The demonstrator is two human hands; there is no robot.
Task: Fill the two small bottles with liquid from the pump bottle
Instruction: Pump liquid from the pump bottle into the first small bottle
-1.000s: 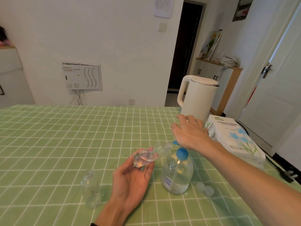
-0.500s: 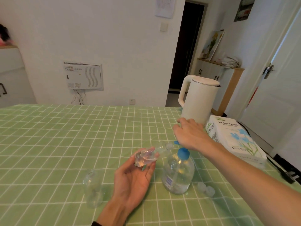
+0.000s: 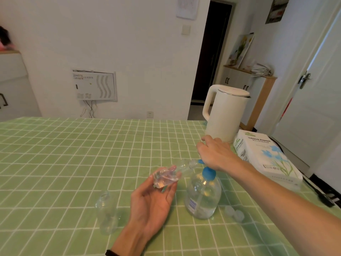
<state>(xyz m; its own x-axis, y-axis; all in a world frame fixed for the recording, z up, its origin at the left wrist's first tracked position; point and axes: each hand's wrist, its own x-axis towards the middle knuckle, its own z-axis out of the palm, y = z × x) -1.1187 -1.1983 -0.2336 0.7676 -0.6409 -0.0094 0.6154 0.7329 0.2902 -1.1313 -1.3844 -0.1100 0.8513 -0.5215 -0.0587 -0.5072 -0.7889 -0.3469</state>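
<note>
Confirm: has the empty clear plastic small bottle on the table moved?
No. The empty clear plastic small bottle keeps its gap to the clear blue-collared pump bottle.

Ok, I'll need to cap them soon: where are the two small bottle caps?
Head view: the two small translucent caps lie together on the green checked tablecloth, just right of the clear blue-topped pump bottle.

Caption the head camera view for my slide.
Right hand atop the pump bottle, left hand holding a tilted small bottle at its spout.
</note>
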